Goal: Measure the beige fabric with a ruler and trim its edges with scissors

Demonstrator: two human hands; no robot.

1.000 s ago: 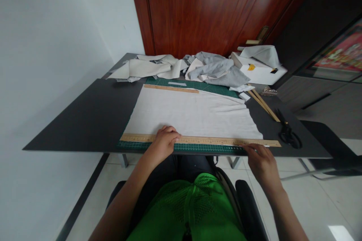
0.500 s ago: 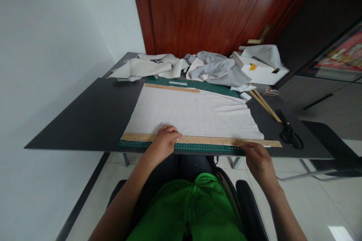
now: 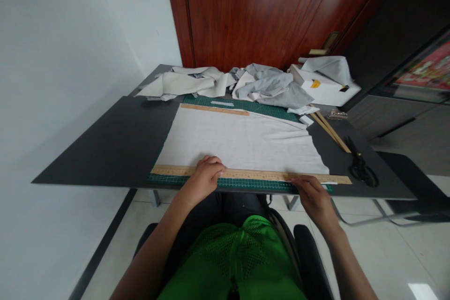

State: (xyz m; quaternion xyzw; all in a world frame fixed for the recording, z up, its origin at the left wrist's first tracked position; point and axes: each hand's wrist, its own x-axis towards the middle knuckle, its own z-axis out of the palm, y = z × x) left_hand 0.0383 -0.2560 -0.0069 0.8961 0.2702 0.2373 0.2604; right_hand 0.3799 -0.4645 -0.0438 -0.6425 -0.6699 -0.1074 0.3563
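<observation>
A pale fabric sheet (image 3: 239, 138) lies spread over a green cutting mat (image 3: 246, 183), with a few creases on its right side. Along its near edge runs a long wooden ruler (image 3: 260, 175). My left hand (image 3: 207, 176) presses on this ruler left of its middle, fingers bent and close together. At the ruler's lower edge, toward its right end, my right hand (image 3: 312, 195) has its fingers pinched; whatever is between them is hidden. A thin white fabric edge shows below the ruler beside that hand. A second, shorter wooden ruler (image 3: 214, 109) rests along the fabric's far edge.
Crumpled grey and cream cloth (image 3: 274, 86) is heaped along the back of the dark table (image 3: 105, 145). A white box (image 3: 326, 88) stands at back right. Wooden strips (image 3: 330, 129) and black scissors (image 3: 362, 168) lie to the right. A chair (image 3: 415, 173) is beyond the table's right end.
My right hand has slid a little to the left along the ruler's lower edge. My left hand stays in place on the ruler.
</observation>
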